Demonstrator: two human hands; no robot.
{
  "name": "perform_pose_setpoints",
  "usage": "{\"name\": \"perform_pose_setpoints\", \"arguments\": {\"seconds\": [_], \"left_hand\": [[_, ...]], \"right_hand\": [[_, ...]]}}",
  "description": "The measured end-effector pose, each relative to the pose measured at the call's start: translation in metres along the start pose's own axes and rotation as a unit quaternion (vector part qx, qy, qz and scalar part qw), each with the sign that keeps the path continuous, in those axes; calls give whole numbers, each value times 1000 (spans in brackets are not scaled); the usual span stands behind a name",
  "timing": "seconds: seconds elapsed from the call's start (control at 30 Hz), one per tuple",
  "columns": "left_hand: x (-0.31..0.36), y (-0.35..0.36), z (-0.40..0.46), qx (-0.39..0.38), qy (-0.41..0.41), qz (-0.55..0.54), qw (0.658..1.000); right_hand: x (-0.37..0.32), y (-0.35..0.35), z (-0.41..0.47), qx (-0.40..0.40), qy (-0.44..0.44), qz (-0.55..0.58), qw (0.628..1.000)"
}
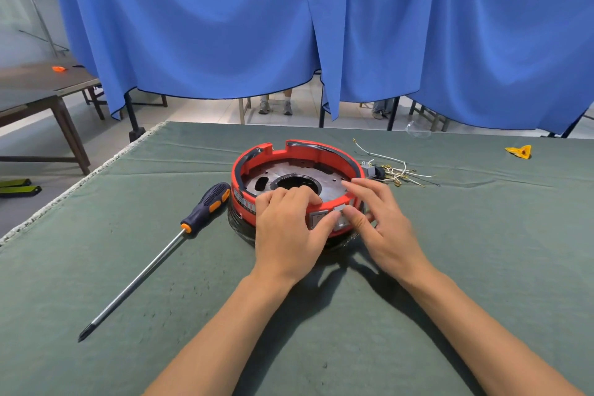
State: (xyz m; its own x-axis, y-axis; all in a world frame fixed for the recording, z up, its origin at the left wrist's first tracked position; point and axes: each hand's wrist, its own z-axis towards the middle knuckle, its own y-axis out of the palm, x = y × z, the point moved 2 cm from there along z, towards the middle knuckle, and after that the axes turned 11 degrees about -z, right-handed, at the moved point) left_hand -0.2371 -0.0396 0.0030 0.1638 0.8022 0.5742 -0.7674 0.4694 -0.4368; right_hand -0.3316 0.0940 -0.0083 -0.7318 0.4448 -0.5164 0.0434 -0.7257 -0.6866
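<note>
Head view recorded the red housing (299, 151) at mid-table on the green cloth (128, 283), containing a metal plate (332, 185) with a central hole. The left hand (286, 228) gripped its near rim; the right hand (382, 222) pinched the rim alongside. A screwdriver (154, 262) lay just left.

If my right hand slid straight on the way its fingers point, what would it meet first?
Probably the metal plate inside the red housing, near its central hole; the right hand reaches over the near rim. Depth is unclear.
</note>
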Motion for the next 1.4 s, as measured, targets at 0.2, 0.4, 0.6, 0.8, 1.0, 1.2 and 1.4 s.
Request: {"name": "perform_pose_setpoints", "arguments": {"seconds": [0.2,0.4,0.6,0.8,1.0,1.2,1.4], "left_hand": [[-8,-6,9,-11,-20,-52,998],[-9,-7,8,-15,-22,-72,997],[-8,-11,6,-32,11,-65,997],[-10,-17,7,-85,48,-50,994],[-10,-16,4,-69,51,-39,996],[-9,-13,1,-56,47,-33,997],[-6,-13,2,-36,41,-50,997]], "right_hand": [[5,4,7,-38,-21,-25,999],[2,6,9,-42,-29,8,999],[-4,5,1,-2,-31,7,999],[-2,-5,-5,-61,-14,34,997],[-2,-4,-5,-62,-13,39,997],[0,-2,-4,-28,-28,-4,999],[1,3,-8,-12,-32,7,999]]}}
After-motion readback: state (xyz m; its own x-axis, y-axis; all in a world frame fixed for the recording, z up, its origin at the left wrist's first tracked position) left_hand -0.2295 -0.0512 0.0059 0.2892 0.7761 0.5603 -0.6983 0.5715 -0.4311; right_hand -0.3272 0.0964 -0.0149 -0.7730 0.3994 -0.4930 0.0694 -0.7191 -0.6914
